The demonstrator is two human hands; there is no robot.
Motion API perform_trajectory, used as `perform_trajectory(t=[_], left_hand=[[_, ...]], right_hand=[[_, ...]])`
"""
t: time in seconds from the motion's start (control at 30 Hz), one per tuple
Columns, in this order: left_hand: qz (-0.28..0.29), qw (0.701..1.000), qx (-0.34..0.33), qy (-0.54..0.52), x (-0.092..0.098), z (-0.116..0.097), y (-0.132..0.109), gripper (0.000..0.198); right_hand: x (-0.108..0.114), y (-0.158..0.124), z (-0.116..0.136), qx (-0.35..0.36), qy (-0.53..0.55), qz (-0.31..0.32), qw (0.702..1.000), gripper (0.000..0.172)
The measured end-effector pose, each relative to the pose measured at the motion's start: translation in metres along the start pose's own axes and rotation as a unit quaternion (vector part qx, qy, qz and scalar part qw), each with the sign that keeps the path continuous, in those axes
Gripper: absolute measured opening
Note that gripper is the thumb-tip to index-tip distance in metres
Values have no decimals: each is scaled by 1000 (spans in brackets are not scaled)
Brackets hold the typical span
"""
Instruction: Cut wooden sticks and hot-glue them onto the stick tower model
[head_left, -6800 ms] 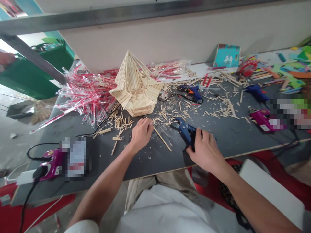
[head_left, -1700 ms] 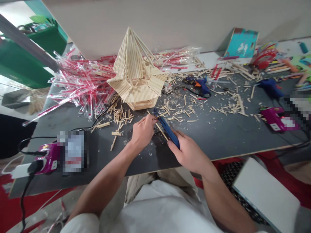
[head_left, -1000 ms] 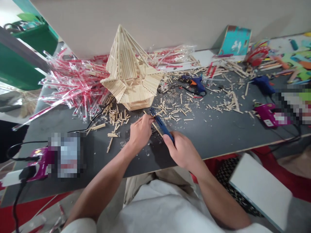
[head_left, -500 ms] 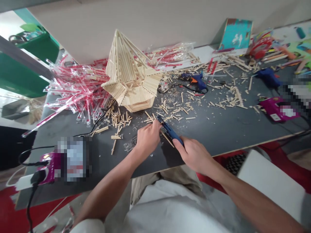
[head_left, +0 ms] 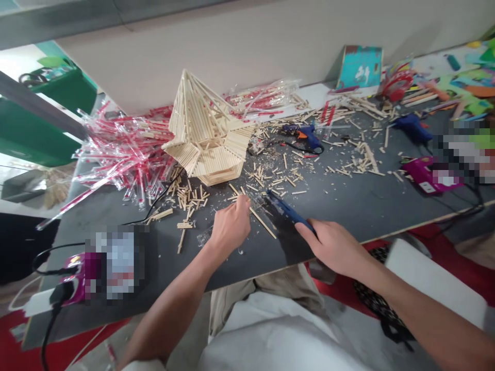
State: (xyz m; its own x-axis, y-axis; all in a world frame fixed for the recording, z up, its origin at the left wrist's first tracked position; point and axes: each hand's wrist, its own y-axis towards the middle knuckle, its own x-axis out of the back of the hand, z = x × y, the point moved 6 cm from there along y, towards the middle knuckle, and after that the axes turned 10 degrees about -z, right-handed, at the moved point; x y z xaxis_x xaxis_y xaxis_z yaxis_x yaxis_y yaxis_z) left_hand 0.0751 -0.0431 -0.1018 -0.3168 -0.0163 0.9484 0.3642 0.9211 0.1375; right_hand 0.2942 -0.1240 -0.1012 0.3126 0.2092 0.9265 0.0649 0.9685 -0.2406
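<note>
My left hand (head_left: 232, 221) is closed, its fingertips pinched over a thin wooden stick (head_left: 263, 223) that slants out past them toward the table's front edge. Just right of those fingertips lies a piece of clear plastic (head_left: 258, 203). In my right hand (head_left: 334, 245) is a long dark-blue hand tool (head_left: 288, 210), gripped by its near end; its exact kind is unclear. The tool's far tip points up and left, apart from my left hand. Behind both hands stands a pointed model (head_left: 216, 157) built of wooden sticks, with a flared rim.
Many plastic-wrapped sticks (head_left: 131, 144) spread at the left. Short stick pieces (head_left: 191, 198) litter the dark table (head_left: 332, 206). Two blue glue guns (head_left: 309, 136) lie to the right. Purple power boxes (head_left: 429, 175) with cables sit near both ends. A turquoise picture (head_left: 360, 67) leans against the wall.
My right hand has drawn the blue tool back to the right, away from my left fingers. My left hand has shifted slightly left. The camera view has tilted a little.
</note>
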Motion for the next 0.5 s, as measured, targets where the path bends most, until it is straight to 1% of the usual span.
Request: perform_trajectory(t=[0.07, 0.13, 0.2, 0.27, 0.37, 0.5], left_hand=[[-9, 1000, 0, -9, 1, 3, 3, 29], [-16, 1000, -10, -21, 2, 5, 6, 31], [-11, 999, -24, -32, 4, 4, 11, 31], [3, 999, -42, -34, 5, 3, 17, 33], [30, 997, -70, -12, 5, 0, 33, 37], [58, 993, -86, 50, -2, -8, 64, 46]], right_hand=[[5, 2, -16, -27, -44, -50, 997, 49], [11, 4, -32, -50, -101, -115, 987, 47], [17, 7, -43, -56, -157, -185, 969, 48], [20, 9, -51, -61, -204, -240, 947, 52], [17, 10, -61, -87, -250, -288, 920, 62], [7, 9, -68, -106, -255, -319, 907, 71]])
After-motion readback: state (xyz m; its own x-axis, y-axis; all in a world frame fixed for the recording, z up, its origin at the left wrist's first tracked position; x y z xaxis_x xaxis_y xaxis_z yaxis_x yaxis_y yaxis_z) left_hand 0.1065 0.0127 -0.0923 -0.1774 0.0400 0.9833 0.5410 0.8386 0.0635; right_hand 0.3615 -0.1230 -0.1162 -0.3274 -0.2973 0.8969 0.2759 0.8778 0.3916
